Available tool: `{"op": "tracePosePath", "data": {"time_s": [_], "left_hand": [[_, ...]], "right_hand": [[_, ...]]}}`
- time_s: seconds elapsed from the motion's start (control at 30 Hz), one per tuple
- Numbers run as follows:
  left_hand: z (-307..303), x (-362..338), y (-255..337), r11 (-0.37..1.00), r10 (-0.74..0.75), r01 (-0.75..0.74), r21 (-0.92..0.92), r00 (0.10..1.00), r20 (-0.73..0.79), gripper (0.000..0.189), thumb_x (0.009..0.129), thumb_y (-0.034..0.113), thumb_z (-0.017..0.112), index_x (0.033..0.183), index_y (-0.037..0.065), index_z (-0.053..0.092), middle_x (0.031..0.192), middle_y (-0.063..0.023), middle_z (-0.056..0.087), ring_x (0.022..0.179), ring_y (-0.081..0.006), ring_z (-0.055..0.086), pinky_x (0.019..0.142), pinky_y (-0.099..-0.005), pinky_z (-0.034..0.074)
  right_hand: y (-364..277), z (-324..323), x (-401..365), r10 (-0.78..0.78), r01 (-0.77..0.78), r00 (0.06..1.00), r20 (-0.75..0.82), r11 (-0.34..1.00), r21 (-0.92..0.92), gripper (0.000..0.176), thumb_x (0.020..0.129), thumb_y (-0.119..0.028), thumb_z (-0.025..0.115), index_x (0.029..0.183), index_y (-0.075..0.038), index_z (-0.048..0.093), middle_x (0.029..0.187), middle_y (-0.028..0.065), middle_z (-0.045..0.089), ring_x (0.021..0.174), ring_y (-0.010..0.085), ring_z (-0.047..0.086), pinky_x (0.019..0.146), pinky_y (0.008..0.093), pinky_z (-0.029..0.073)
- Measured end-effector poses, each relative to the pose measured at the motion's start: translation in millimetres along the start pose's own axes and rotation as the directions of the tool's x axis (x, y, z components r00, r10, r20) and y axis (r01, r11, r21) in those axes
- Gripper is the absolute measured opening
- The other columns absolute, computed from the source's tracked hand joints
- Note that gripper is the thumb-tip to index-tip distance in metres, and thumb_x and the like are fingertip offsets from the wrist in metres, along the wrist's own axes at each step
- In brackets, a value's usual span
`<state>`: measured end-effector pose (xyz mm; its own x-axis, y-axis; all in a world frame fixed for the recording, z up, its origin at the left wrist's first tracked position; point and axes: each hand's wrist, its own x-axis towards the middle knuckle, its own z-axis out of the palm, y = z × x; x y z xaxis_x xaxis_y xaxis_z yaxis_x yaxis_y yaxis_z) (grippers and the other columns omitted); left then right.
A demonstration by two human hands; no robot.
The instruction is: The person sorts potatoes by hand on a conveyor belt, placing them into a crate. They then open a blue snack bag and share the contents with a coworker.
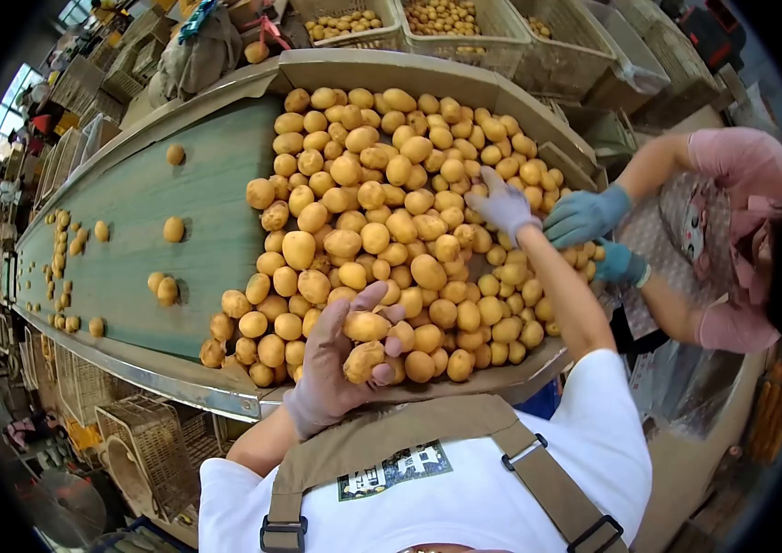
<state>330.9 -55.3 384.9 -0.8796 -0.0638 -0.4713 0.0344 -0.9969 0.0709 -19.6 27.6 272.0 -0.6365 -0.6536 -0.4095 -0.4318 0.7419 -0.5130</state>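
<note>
My left hand [331, 364], in a pale purple-grey glove, is palm up with its fingers curled around two yellow-brown potatoes [362, 361]. It is over the near edge of a large heap of potatoes [374, 238]. My right hand [505, 205], gloved alike, reaches across to the right part of the heap. Its fingers are apart and touch the potatoes there, with nothing visible in its grasp. The undersides of its fingers are hidden.
A green conveyor belt [216, 184] carries scattered potatoes leftward from the heap. At the right, a person in a pink top has blue-gloved hands [586, 217] at the heap's edge. Crates of potatoes [464, 46] stand behind. Wicker-like baskets [146, 442] stand at the lower left.
</note>
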Motion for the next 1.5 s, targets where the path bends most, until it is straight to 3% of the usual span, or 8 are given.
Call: {"op": "tracePosePath", "data": {"time_s": [0.13,0.33,0.47,0.67,0.83,1.27,1.37,1.5], "left_hand": [[7.6,0.1,-1.7,0.984,0.176,-0.166,0.064,0.965,-0.197,0.045,0.101,0.043,0.055,0.140,0.021,0.053,0.133,-0.0086,0.059,0.104,-0.0260,0.063,0.081,-0.0365,0.054],[-0.7,0.2,2.3,0.990,0.116,-0.109,0.091,0.990,-0.077,0.043,0.102,0.043,0.052,0.137,0.019,0.055,0.113,-0.0058,0.065,0.086,-0.0194,0.060,0.059,-0.0254,0.049],[5.7,-10.2,2.0,0.985,0.140,-0.132,0.108,0.988,-0.071,0.045,0.103,0.048,0.048,0.136,0.019,0.058,0.109,-0.0039,0.066,0.080,-0.0159,0.058,0.054,-0.0219,0.044],[0.9,-12.5,4.1,0.994,0.108,-0.108,0.034,0.994,-0.014,0.051,0.104,0.054,0.043,0.135,0.017,0.059,0.104,-0.0043,0.066,0.074,-0.0155,0.057,0.051,-0.0214,0.041],[2.0,-10.3,2.8,0.999,0.041,-0.046,-0.030,0.991,-0.131,0.052,0.104,0.056,0.041,0.134,0.017,0.057,0.103,-0.0054,0.064,0.075,-0.0167,0.059,0.053,-0.0227,0.045],[-3.6,-7.6,-11.6,0.985,0.161,-0.151,-0.082,0.979,0.125,0.050,0.103,0.053,0.045,0.136,0.018,0.059,0.147,-0.0120,0.050,0.135,-0.0286,0.045,0.107,-0.0425,0.041],[-5.3,-10.9,-21.9,0.986,0.119,-0.108,-0.126,0.990,0.079,0.050,0.104,0.052,0.042,0.138,0.020,0.058,0.153,-0.0128,0.044,0.144,-0.0293,0.038,0.114,-0.0488,0.039],[-12.6,-21.4,-19.0,0.896,0.074,-0.030,-0.443,0.994,0.082,0.053,0.105,0.053,0.041,0.146,0.021,0.050,0.156,-0.0117,0.040,0.139,-0.0276,0.042,0.107,-0.0418,0.045]], "right_hand": [[-10.4,6.4,-37.2,-0.158,0.314,0.947,-0.278,0.621,0.718,0.049,0.095,-0.025,0.062,0.140,-0.011,0.049,0.128,0.0083,0.058,0.088,0.0133,0.060,0.079,0.0287,0.052],[-87.5,-99.7,-101.0,-0.558,0.978,0.056,-0.828,0.197,-0.066,0.037,0.097,-0.008,0.059,0.134,-0.008,0.057,0.136,0.0176,0.057,0.121,0.0295,0.058,0.096,0.0368,0.051],[-57.5,-163.7,-35.5,-0.576,0.369,0.065,-0.814,0.772,-0.517,0.054,0.095,-0.008,0.062,0.147,-0.008,0.047,0.147,0.0173,0.051,0.122,0.0244,0.060,0.098,0.0322,0.051],[-12.0,19.3,-103.1,-0.426,0.424,0.903,0.055,0.861,-0.281,0.062,0.093,-0.039,0.066,0.148,-0.015,0.048,0.156,0.0269,0.035,0.146,0.0424,0.033,0.118,0.0496,0.031],[6.0,26.9,-153.9,-0.401,0.321,0.915,0.047,0.792,0.520,0.047,0.095,-0.022,0.062,0.140,-0.015,0.056,0.145,0.0209,0.052,0.127,0.0373,0.057,0.105,0.0405,0.047],[-48.3,27.6,-141.6,-0.411,0.464,0.878,-0.246,0.598,0.653,0.037,0.087,-0.014,0.069,0.123,-0.007,0.065,0.112,0.0063,0.064,0.108,0.0173,0.060,0.087,0.0282,0.052],[-77.9,19.1,-165.2,-0.800,0.816,0.551,-0.238,0.457,0.354,0.042,0.093,-0.016,0.066,0.134,-0.009,0.059,0.120,0.0080,0.066,0.100,0.0255,0.065,0.090,0.0365,0.053],[-27.4,29.9,-132.9,-0.583,0.551,0.807,-0.099,0.802,-0.232,0.045,0.095,-0.030,0.064,0.134,-0.007,0.060,0.126,0.0183,0.064,0.117,0.0325,0.063,0.103,0.0384,0.047]]}}
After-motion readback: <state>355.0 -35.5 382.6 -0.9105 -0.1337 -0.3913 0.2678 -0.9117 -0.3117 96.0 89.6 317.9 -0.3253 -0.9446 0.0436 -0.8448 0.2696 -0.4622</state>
